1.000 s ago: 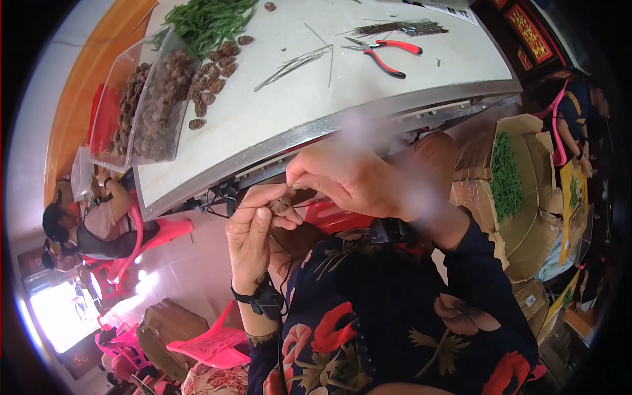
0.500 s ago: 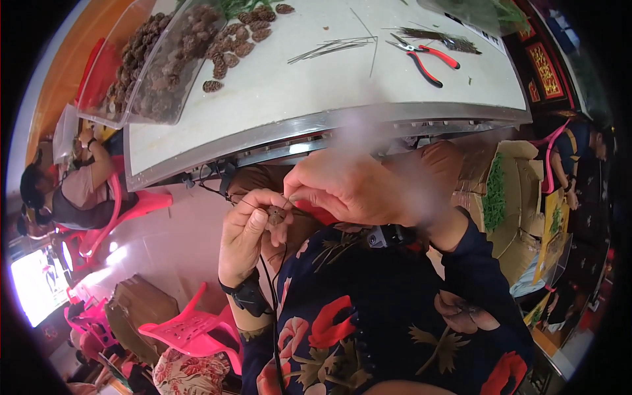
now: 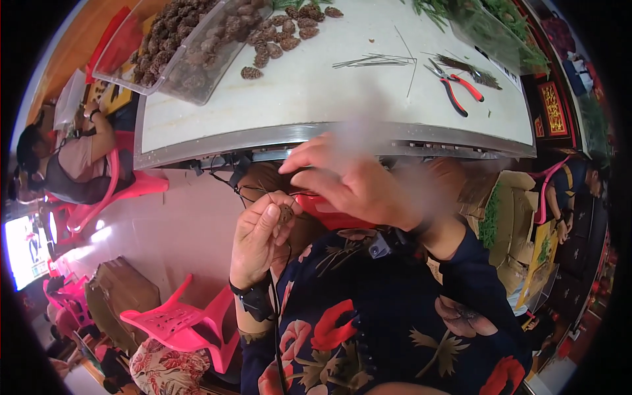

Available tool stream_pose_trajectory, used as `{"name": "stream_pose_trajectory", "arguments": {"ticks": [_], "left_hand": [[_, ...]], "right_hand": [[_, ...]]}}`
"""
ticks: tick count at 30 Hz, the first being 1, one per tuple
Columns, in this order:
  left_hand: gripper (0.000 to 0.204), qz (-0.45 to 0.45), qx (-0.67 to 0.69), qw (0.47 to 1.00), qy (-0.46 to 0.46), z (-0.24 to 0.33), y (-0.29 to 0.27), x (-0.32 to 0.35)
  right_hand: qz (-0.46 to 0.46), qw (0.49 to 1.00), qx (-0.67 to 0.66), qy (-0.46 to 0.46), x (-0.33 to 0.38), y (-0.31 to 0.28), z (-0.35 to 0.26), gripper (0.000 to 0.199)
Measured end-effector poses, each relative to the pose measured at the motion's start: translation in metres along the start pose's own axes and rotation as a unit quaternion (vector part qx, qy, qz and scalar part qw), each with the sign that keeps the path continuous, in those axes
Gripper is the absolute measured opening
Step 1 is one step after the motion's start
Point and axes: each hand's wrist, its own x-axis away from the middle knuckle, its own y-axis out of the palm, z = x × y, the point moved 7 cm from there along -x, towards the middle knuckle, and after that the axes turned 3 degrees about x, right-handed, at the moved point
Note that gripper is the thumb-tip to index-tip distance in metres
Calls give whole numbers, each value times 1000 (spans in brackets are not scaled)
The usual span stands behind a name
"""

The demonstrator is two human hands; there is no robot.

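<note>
Between the thumb and fingers of my left hand [image 3: 253, 240] is a small brown pine cone [image 3: 285, 214]. A thin dark wire sticks up beside that cone, its far end too fine to follow. My right hand [image 3: 362, 187] hovers just to the right of the cone with its fingers apart, and nothing shows in them. A grey blur covers part of its back and wrist. On the white table [image 3: 217, 125] ahead lie loose pine cones [image 3: 289, 43], a few thin wires [image 3: 378, 62] and pliers with red and black handles [image 3: 459, 92].
At the table's far left stands a clear plastic bin [image 3: 197, 92] full of pine cones. Another clear tub [image 3: 494, 39] with green sprigs is at the far right. A cardboard box [image 3: 510, 230] holding greenery stands to my right. Pink plastic chairs [image 3: 178, 316] and other people are around.
My right hand has opened its pinch and moved off the wire by the cone. My left hand still grips the cone. The view has shifted, so the table's things appear further right.
</note>
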Motion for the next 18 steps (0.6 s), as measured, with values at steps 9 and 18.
{"name": "stream_pose_trajectory", "arguments": {"ticks": [9, 18], "left_hand": [[27, 45, -10, 998, 41, -11, 41, 1], [26, -1, 47, 999, 20, -40, 107, -17]], "right_hand": [[14, 977, -203, 63, 31, -2, 2, 9], [89, 916, -300, 251, 99, -74, 26, 18]]}}
